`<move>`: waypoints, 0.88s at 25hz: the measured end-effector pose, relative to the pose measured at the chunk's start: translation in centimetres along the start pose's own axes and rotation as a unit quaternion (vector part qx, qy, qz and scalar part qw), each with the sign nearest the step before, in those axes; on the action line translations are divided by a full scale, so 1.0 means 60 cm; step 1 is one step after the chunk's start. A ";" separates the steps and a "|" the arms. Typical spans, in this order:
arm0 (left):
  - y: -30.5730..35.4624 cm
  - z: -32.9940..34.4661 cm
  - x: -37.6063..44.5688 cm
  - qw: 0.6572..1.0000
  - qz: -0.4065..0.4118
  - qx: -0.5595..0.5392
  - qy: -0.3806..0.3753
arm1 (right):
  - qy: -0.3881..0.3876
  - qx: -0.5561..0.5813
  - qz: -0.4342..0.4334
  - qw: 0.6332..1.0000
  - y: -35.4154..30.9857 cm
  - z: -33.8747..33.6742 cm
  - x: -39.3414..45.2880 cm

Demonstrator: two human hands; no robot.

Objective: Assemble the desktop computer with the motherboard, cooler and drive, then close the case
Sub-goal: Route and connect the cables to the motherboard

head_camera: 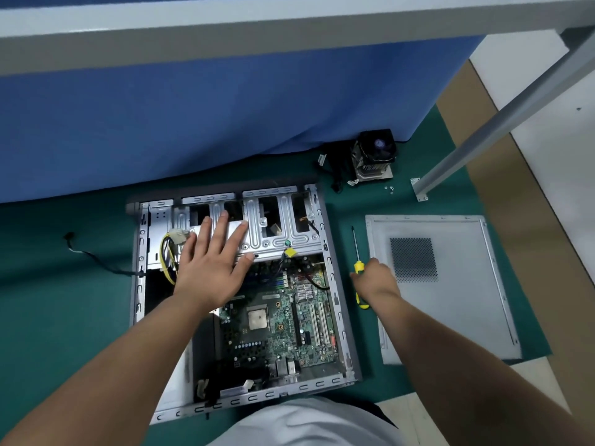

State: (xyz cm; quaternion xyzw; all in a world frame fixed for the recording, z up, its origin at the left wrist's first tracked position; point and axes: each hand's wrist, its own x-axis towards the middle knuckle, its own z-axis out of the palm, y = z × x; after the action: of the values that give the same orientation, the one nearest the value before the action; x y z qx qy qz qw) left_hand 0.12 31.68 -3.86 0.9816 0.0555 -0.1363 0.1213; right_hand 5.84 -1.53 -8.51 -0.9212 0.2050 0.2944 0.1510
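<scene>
Two hands: both over the green mat [64, 317], one on the case, one at the tool.
Loose cable [96, 257]: black, on the mat left of the case, running to the case's left wall.
Computer case [338, 317]: lying on its side, open face up, side panel off.
Left hand [212, 255]: flat, fingers spread wide, palm down on the metal drive cage [277, 233] at the far end of the case; gripping nothing.
Yellow-and-black wire bundle [169, 255]: just left of the left hand, inside the case.
Motherboard [283, 323]: seated in the case floor, nearer than the drive cage; bare socket [257, 318] uncovered.
Screwdriver [356, 252]: yellow and black handle, shaft pointing away, on the mat between case and panel.
Right hand [376, 281]: fingers curled down around the screwdriver handle; lifted or still resting, cannot tell.
Cooler [375, 156]: fan on top, standing on the mat beyond the case, well apart from the motherboard.
Side panel [450, 317]: flat on the mat, right of the screwdriver, vent grille up.
Small screws [390, 189]: loose on the mat, right of the cooler.
</scene>
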 end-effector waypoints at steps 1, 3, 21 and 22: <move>-0.001 -0.001 0.001 1.000 0.001 0.000 -0.002 | 0.002 0.001 -0.004 1.000 0.001 0.000 -0.003; -0.001 -0.002 0.001 1.000 0.003 -0.001 -0.007 | 0.017 0.012 -0.028 0.999 0.006 -0.005 -0.018; -0.108 -0.006 -0.129 0.976 0.207 0.039 0.057 | -0.220 0.041 -0.413 0.883 -0.053 0.059 -0.322; -0.109 -0.005 -0.131 0.977 0.200 0.043 0.066 | -0.225 0.044 -0.409 0.883 -0.056 0.070 -0.326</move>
State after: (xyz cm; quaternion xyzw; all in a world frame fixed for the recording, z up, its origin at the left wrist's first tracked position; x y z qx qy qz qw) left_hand -8.26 37.50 -2.81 0.9840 -0.1400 -0.0467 0.0995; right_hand -9.13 8.73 0.57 -0.8245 -0.2169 0.3964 0.3407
